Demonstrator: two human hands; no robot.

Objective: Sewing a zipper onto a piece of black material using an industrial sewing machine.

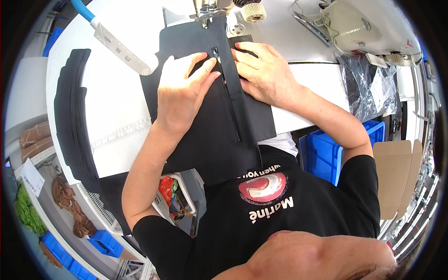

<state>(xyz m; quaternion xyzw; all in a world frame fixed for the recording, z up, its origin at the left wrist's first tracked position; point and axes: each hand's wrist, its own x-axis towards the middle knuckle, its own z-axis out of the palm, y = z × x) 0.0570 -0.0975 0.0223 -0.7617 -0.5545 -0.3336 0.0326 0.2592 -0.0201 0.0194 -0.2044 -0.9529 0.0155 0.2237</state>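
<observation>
A black fabric panel [198, 135] lies on the white sewing table, its top end under the presser foot [205, 19] of a sewing machine. A black zipper [229, 103] runs lengthwise along the panel, with a small gap at its upper part. My left hand [181, 91] rests on the fabric left of the zipper, thumb and forefinger closed together at the zipper's edge. My right hand [266, 73] grips the folded fabric along the zipper's right side, its thumb partly hidden by the fold. The lower end of the panel hangs toward my lap.
A stack of black fabric strips [72, 116] lies at the table's left. A lamp [123, 49] reaches in from upper left. Tweezers [311, 29] lie near the machine, and a plastic bag [371, 88] sits at right. Blue bins [322, 156] and a white basket [186, 196] stand below.
</observation>
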